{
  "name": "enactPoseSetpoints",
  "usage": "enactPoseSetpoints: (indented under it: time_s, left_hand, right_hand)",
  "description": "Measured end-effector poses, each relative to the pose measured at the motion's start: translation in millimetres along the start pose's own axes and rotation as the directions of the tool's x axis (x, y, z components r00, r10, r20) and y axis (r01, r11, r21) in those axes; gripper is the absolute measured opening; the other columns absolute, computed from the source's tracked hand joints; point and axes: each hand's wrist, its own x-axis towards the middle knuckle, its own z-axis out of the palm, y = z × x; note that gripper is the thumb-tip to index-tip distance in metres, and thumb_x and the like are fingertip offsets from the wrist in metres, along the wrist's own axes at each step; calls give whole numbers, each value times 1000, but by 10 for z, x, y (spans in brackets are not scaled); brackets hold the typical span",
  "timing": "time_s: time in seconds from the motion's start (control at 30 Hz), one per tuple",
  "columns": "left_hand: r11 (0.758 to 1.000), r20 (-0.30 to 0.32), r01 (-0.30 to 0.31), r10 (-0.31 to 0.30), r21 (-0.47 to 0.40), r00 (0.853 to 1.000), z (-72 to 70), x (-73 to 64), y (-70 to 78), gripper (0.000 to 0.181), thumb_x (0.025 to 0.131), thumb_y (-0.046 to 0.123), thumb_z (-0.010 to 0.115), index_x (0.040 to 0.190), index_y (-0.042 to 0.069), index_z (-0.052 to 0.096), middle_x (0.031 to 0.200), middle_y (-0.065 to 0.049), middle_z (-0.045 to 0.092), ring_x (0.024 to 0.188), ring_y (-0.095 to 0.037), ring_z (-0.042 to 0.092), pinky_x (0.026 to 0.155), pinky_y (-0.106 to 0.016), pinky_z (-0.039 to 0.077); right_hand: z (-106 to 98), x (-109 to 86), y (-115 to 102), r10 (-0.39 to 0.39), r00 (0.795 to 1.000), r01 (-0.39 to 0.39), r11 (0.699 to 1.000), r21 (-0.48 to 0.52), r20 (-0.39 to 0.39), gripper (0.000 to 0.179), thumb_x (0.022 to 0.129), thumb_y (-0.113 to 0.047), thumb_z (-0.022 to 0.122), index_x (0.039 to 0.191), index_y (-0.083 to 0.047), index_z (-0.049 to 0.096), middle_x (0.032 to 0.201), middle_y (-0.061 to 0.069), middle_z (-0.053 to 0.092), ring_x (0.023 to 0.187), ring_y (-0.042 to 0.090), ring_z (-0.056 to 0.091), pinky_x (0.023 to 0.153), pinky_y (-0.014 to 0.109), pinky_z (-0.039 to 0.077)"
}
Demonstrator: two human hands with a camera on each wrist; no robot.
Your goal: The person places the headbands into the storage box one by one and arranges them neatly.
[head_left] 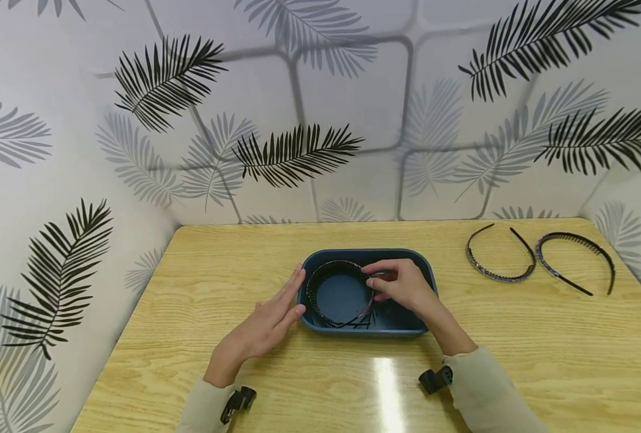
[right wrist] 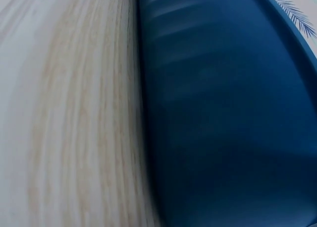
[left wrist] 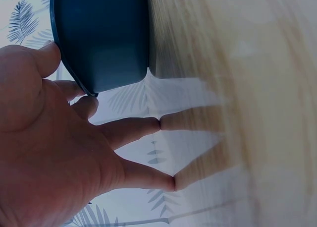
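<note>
A dark blue rectangular bin point(head_left: 364, 332) stands on the table. Within its left half lies a round of dark, toothed headbands point(head_left: 311, 294) with glittery parts. My right hand point(head_left: 407, 287) reaches over the bin and pinches the right side of this round between thumb and fingers. My left hand point(head_left: 266, 322) rests against the bin's left end, fingers stretched out. From the left wrist, the thumb touches the rim of the bin point(left wrist: 101, 43) while two fingertips press on the tabletop. The right wrist view holds only the bin's side point(right wrist: 223, 98); the right hand is out of frame there.
Two more headbands, one point(head_left: 501, 278) beside the other point(head_left: 555, 273), lie at the back right of the wooden table point(head_left: 217, 258). A wall point(head_left: 353, 102) with a feather print rises behind the table's far edge.
</note>
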Motion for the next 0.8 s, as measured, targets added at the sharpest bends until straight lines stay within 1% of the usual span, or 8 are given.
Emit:
enactPoseSetpoints:
  time_s: [0.1,0.37,0.43,0.57,0.7,0.8]
  left_hand:
    - [1000,-1,-1,1,-1,1000,0,-3,1,67,113,39,36,167,22,1,172,3,-6,155,-30,12,99,-89,7]
    - [1000,-2,-1,1,6,1000,-2,5,12,67,113,37,37,167,20,1,172,2,-6,156,-29,11,99,-89,8]
    - [1000,0,2,-2,7,1000,-7,7,17,67,113,38,36,167,20,2,172,2,-5,156,-28,11,99,-89,8]
    - [1000,2,5,-5,4,1000,-12,3,25,67,113,39,36,167,21,1,173,2,-5,156,-29,11,100,-88,8]
    - [1000,3,2,-2,4,1000,-12,2,27,67,113,39,36,167,21,1,172,1,-5,156,-29,12,99,-89,8]
    - [1000,4,2,-2,1,1000,-9,-1,26,67,113,38,37,167,20,1,172,1,-6,156,-29,11,99,-89,8]
  right_hand:
    - [-1,-4,-1,2,1000,-2,1000,-15,0,27,94,4,70,120,10,71,123,28,67,81,33,76,69,37,61]
    - [-3,-12,-7,13,1000,-12,997,-70,11,26,95,2,70,120,7,72,125,27,67,78,29,76,70,39,62]
    - [-2,-12,-10,19,1000,-18,997,-70,13,26,95,2,70,120,8,72,126,26,66,80,30,76,71,39,62]
    - [1,-18,-17,19,1000,-18,999,-47,18,26,96,3,69,121,9,71,128,26,65,91,37,74,72,39,62]
    - [4,-26,-12,-13,1000,13,1000,-26,14,27,96,3,68,122,10,70,128,28,65,98,43,72,72,40,62]
    - [8,-27,-8,-40,999,39,999,-23,-3,28,96,3,68,123,10,69,125,28,66,100,42,71,73,40,61]
